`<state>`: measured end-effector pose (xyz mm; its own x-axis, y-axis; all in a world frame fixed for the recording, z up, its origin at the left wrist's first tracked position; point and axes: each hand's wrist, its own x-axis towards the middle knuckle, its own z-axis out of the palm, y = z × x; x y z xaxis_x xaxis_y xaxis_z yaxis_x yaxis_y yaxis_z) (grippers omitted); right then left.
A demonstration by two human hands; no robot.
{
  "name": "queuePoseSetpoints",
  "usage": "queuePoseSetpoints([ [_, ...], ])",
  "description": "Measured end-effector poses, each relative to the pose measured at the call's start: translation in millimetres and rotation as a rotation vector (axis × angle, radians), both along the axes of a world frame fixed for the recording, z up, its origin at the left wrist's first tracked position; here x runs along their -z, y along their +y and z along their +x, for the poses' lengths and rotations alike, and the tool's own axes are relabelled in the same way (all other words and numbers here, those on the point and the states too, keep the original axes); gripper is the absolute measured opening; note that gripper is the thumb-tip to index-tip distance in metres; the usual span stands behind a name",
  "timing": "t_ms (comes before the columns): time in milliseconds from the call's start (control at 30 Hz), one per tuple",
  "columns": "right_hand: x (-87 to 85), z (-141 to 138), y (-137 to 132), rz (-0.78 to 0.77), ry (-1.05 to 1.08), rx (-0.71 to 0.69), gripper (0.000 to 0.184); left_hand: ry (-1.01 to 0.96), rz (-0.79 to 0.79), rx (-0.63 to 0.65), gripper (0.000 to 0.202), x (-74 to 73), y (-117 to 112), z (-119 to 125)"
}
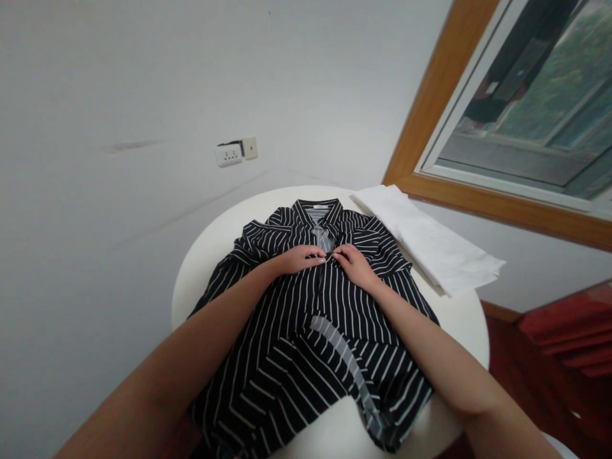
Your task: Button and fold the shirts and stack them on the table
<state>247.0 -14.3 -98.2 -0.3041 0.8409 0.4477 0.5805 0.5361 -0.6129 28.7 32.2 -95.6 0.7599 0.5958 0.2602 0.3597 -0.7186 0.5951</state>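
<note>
A black shirt with white stripes lies front side up on a round white table, its collar at the far side. My left hand pinches the front edge of the shirt below the collar. Facing it, my right hand pinches the opposite front edge, and the fingertips of both hands nearly meet. The front is open above the hands, showing the grey inner side. Lower down, the hem parts and folds back. Any button between the fingers is too small to make out.
Folded white sheets lie at the table's right edge, overhanging it. A wall with a socket stands behind the table. To the right is a wood-framed window, with red fabric below it.
</note>
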Motion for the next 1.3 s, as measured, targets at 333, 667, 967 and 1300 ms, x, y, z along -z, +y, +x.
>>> queuePoseSetpoints([
  [333,1.0,1,11,0.034,0.019,0.037,0.013,0.07,0.324,-0.187,0.034,-4.1,-10,10],
  [667,5.3,-1,45,0.048,0.135,0.18,0.015,0.084,0.409,-0.402,0.034,-5.6,20,27],
  [967,10.0,15,79,-0.135,0.5,0.316,0.019,0.036,0.457,-0.733,0.035,-9.2,48,21],
  [1300,10.6,25,104,-0.005,0.466,0.45,0.021,0.243,0.616,-0.587,0.03,-19.3,71,13],
])
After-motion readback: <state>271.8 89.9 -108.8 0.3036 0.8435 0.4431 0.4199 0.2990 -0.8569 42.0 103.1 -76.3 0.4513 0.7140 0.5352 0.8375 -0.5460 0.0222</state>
